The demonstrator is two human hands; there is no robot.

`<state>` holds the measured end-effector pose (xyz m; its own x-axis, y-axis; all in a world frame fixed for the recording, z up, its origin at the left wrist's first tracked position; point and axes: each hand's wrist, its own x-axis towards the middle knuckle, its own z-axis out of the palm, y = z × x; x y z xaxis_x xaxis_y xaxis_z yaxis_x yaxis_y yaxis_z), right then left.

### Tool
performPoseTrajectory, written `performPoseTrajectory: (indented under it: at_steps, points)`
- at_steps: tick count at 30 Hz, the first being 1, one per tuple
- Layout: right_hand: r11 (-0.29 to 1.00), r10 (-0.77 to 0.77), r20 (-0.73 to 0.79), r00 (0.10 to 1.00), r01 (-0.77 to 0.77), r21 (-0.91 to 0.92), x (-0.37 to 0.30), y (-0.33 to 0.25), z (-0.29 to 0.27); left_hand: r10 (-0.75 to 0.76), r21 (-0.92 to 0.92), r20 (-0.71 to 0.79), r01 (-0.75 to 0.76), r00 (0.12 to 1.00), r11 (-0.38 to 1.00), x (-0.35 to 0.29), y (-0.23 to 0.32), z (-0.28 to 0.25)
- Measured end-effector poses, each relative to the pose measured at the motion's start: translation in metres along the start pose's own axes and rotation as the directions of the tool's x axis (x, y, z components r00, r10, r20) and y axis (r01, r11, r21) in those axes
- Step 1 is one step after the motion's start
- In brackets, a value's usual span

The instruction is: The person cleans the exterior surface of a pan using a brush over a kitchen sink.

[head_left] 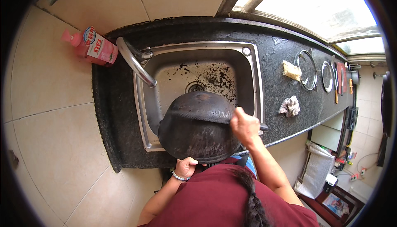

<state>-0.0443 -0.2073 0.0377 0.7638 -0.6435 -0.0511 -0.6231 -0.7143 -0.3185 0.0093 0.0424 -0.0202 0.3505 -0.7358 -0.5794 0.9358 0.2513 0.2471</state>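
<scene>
A large black wok (pixel 198 142) is tilted over the front of the sink, its scorched, patchy outer side toward me. My left hand (pixel 186 167) is closed on its rim at the lower edge, near my shirt. My right hand (pixel 245 125) is a fist around a long, thin, dark blade-like tool (pixel 202 118), which lies across the wok's outer surface. A black handle end (pixel 263 127) sticks out past that fist. Inside the steel sink (pixel 165 82), dark flakes (pixel 221 76) lie scattered around the drain (pixel 196 87).
A curved faucet (pixel 134 64) reaches over the sink's left side. At the back left stands a pink pump bottle (pixel 99 49). On the right counter lie a yellowish scrubber (pixel 292 70), a crumpled cloth (pixel 290 106), a round glass lid (pixel 307 71), a smaller round lid (pixel 327 77) and knives (pixel 336 86).
</scene>
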Motion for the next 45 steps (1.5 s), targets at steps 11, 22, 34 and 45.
performPoseTrajectory:
  at_steps: [11,22,34,45]
  points:
    - [0.991,-0.136,0.103,0.985,0.137,-0.001,0.019,-0.016,-0.006,0.018,-0.014,0.003,-0.018,1.0,1.0,0.0,0.001,0.004]
    - [0.996,0.073,0.181,0.981,-0.062,-0.066,0.035,0.017,0.005,0.017,-0.073,0.012,-0.016,1.0,0.997,0.001,0.001,0.007]
    - [0.896,-0.444,0.015,0.896,0.444,0.019,0.016,-0.03,-0.017,0.025,0.047,0.048,-0.027,0.999,0.999,0.011,0.006,0.023]
    - [0.772,-0.635,-0.005,0.772,0.635,-0.03,0.026,-0.047,-0.013,0.015,0.098,0.048,-0.019,0.999,0.995,0.013,0.0,0.016]
